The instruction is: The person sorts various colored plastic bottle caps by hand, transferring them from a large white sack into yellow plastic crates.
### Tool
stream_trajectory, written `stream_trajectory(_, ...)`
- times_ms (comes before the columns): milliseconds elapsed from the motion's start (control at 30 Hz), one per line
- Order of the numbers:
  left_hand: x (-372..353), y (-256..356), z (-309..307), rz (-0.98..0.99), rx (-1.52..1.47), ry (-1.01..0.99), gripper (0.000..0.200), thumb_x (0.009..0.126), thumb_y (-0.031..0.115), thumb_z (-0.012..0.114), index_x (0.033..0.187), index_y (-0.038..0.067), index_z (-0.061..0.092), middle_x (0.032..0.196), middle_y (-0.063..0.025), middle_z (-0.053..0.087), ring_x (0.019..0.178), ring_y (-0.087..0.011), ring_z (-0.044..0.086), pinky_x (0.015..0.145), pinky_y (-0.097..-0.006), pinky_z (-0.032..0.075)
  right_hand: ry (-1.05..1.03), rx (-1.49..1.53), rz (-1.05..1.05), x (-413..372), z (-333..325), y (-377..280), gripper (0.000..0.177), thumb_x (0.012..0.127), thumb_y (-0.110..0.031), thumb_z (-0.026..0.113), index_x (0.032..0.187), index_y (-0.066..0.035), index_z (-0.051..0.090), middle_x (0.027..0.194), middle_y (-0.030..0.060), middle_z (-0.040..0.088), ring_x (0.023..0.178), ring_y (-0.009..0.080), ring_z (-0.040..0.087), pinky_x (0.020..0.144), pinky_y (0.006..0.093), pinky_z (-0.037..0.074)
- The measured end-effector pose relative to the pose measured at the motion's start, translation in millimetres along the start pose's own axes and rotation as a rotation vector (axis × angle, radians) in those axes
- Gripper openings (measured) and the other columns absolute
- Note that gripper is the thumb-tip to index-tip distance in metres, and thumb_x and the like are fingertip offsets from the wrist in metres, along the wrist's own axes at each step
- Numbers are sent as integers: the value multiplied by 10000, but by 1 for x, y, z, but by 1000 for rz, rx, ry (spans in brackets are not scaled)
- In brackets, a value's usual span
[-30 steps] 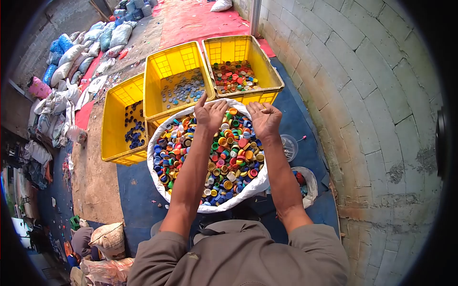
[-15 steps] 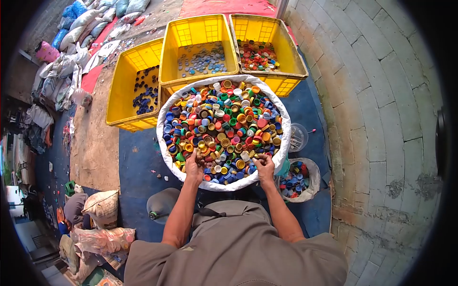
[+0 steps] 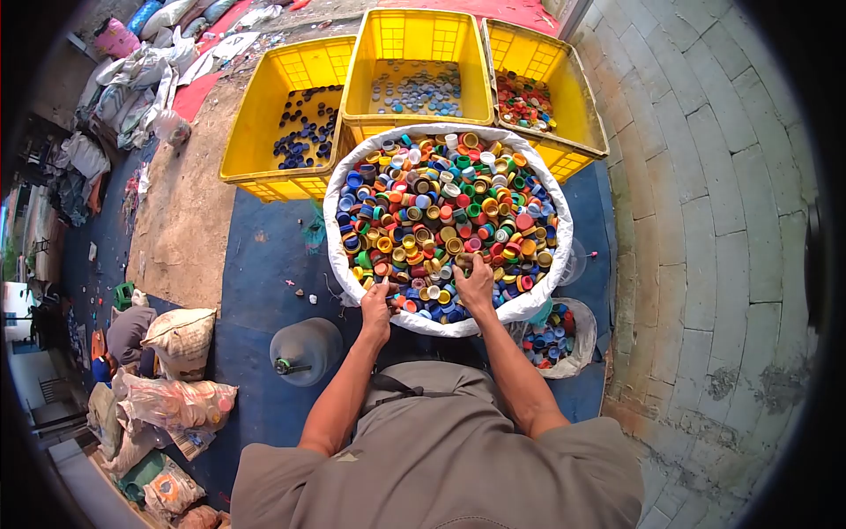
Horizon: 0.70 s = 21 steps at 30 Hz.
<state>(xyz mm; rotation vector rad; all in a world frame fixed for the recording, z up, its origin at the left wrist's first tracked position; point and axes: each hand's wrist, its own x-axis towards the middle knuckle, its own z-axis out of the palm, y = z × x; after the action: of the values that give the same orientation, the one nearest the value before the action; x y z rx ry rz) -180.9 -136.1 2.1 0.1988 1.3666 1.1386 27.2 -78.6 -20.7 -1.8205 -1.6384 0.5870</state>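
Note:
A round container with a white cloth-like rim [image 3: 337,256] stands in front of me, heaped with multicoloured plastic bottle caps [image 3: 445,198]. My left hand [image 3: 376,307] is at the near left rim, fingers pinched together; whatever lies between them is too small to make out. Over the near middle of the heap, my right hand [image 3: 476,284] has its fingers curled down among the caps, closed around what looks like a yellowish cap. Other caps partly hide those fingertips.
Behind stand three yellow crates: left with dark blue caps [image 3: 231,159], middle with pale blue caps [image 3: 348,97], right with mostly red and orange caps [image 3: 602,132]. A small bag [image 3: 582,344] of caps sits right, a large clear bottle [image 3: 308,353] left. A block wall [image 3: 705,220] borders the right.
The view has swung, so the container and crates appear farther right and higher. My right hand has moved inward over the heap; my left hand has drawn back towards the near left rim.

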Motion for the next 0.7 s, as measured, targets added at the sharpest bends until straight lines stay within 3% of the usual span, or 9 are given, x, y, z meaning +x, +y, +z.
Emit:
stream_trajectory(100,-5,2,-5,-10,-13,-36,207,946,253,540,873,67,595,795,-13,603,563,-50,514,508,-211,456,-94,102,89,15,12,-31,358,764,-155,686,1073,-26,559,944,151,653,938,332,577,849,425,455)
stream_trajectory(233,-8,3,-15,13,35,-43,183,933,257,576,938,76,600,809,2,616,566,-47,507,503,-207,434,-71,-103,71,29,40,-42,537,724,-275,754,1137,-35,509,950,218,597,963,378,553,841,459,443)
stream_trajectory(367,-12,6,-22,49,80,-25,158,915,220,604,943,64,592,810,-9,632,565,-42,503,488,-190,419,-48,-220,59,37,49,-57,572,702,-318,776,1135,-43,523,986,158,621,971,336,559,846,445,436)
stream_trajectory(400,-13,7,-23,56,91,-16,158,914,215,606,945,61,590,808,-9,632,565,-43,501,487,-188,416,-109,-225,73,38,44,-64,566,716,-321,757,1142,-38,514,992,205,607,985,351,551,874,451,415)
stream_trajectory(700,-14,11,-22,113,172,6,166,900,184,622,968,34,596,800,-12,629,595,-45,495,527,-193,401,-114,-160,126,40,52,-58,555,734,-294,751,1152,-24,503,955,199,619,991,346,555,887,442,423)
